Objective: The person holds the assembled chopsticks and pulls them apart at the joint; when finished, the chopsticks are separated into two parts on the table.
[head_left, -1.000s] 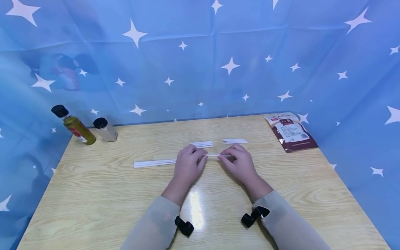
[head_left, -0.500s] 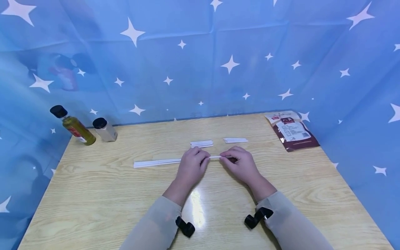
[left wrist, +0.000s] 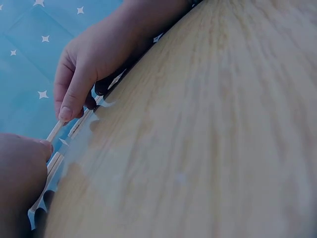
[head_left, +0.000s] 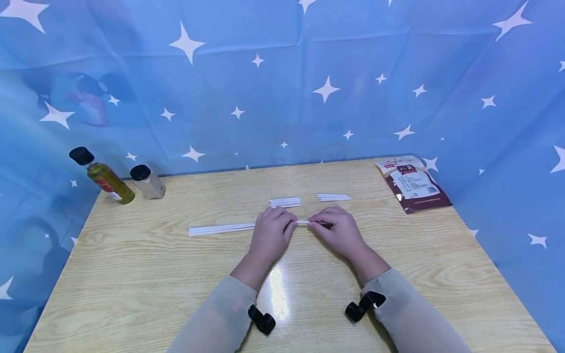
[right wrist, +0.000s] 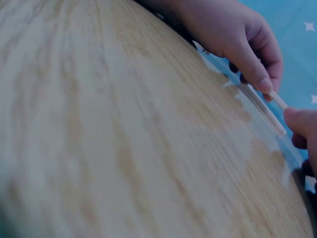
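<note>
Over the middle of the table, both hands hold one thin white stick (head_left: 302, 222) between them. The left hand (head_left: 272, 233) pinches its left part, and the right hand (head_left: 337, 230) pinches it further right. Only a short piece shows between the fingertips; the rest is hidden by the fingers. In the left wrist view the stick (left wrist: 55, 130) slants between the two thumbs. Just behind the left hand lies a bundle of short white sticks (head_left: 285, 202). A second short bundle (head_left: 333, 197) is behind the right hand. Longer white sticks (head_left: 220, 229) extend left from beside the left hand.
A bottle of yellow-green liquid (head_left: 109, 183) and a black-capped jar (head_left: 148, 182) stand at the table's back left. At the back right lies a maroon and white pouch (head_left: 412, 184). A blue star-printed cloth (head_left: 282, 98) hangs behind the wooden table (head_left: 154, 289).
The left hand has shifted slightly to the right, and the gap between the two hands has narrowed. Both hands keep their pinch on the stick. The bundles lie as before.
</note>
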Tool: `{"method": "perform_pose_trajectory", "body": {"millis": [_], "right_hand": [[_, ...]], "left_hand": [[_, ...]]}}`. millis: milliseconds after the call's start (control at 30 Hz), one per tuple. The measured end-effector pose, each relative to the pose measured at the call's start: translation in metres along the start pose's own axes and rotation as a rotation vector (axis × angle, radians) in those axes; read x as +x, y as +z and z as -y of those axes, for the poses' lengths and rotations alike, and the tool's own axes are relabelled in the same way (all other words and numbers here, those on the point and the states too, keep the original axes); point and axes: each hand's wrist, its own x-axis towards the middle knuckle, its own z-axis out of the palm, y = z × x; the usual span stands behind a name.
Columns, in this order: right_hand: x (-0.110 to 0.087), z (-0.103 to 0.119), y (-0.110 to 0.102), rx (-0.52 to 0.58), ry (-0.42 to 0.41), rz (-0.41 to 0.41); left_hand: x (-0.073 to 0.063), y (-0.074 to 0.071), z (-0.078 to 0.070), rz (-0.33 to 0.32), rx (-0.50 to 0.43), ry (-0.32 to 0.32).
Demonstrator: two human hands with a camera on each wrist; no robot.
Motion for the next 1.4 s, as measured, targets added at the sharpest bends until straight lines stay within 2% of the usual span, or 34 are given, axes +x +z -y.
{"method": "perform_pose_trajectory", "body": {"millis": [400,533,633,733,867,1033,1200,1300,1400], "right_hand": [[-0.001,-0.001,-0.005,-0.026,0.009,0.009],[0.0,-0.001,-0.007,-0.031,0.025,0.007],[0.0,-0.003,-0.009,-0.012,0.074,-0.027],[0.0,-0.006,-0.012,0.0,0.098,-0.056],[0.0,-0.008,-0.012,-0.003,0.078,-0.053],[-0.002,-0.008,-0.014,0.001,0.085,-0.066],[0.001,-0.011,-0.017,-0.069,0.013,-0.041],[0.004,-0.015,-0.017,-0.119,-0.06,-0.024],[0.007,-0.021,-0.018,-0.153,-0.089,-0.037]], "left_hand": [[0.003,0.003,-0.005,0.012,0.042,-0.027],[0.002,0.003,-0.006,0.017,0.077,-0.07],[0.002,0.002,-0.005,-0.002,0.08,-0.127],[0.002,0.002,-0.005,-0.019,0.081,-0.146],[0.002,0.004,-0.006,-0.033,0.078,-0.117],[0.003,0.007,-0.006,-0.082,0.06,-0.103],[0.003,0.005,-0.004,-0.112,0.092,-0.065],[0.002,0.002,-0.002,-0.13,0.142,-0.064],[0.001,-0.001,-0.001,-0.131,0.183,-0.074]]}}
